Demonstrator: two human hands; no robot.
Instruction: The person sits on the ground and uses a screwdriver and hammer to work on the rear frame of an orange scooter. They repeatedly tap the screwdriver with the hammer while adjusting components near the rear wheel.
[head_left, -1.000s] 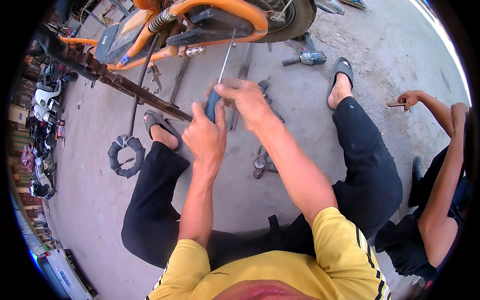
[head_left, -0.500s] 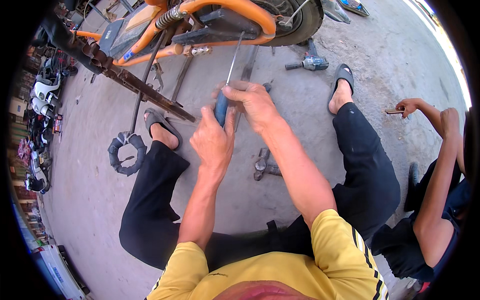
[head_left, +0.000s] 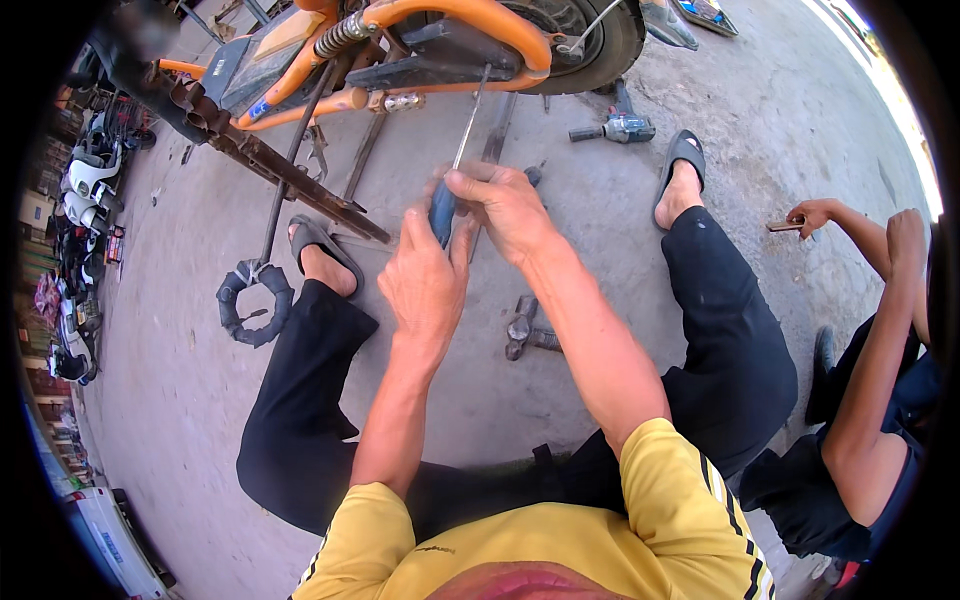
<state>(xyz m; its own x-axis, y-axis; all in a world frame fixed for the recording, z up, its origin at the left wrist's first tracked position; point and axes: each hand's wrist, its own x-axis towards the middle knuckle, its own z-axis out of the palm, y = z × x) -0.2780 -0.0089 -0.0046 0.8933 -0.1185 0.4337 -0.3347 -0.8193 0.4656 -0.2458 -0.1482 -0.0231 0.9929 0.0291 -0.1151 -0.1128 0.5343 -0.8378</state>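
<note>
A screwdriver (head_left: 441, 212) with a blue handle and thin metal shaft points up and away from me, its tip at a black panel (head_left: 430, 70) on the underside of an orange two-wheeler (head_left: 520, 40). My left hand (head_left: 420, 270) is closed on the lower end of the handle. My right hand (head_left: 505, 210) grips the handle higher up, thumb near the shaft's base, fingers partly hidden behind it.
A rusty bar stand (head_left: 300, 195), a black wrapped ring (head_left: 238, 320), an impact wrench (head_left: 625, 127) and a hammer (head_left: 522, 325) are around my sandaled feet. At right another person (head_left: 870, 420) holds a small flat object (head_left: 785, 226). Scooters (head_left: 90, 180) line the left.
Since a second ago my hands and the screwdriver have shifted slightly right, along with a small shift of the view. The grip looks the same, and the other person's hands have moved slightly.
</note>
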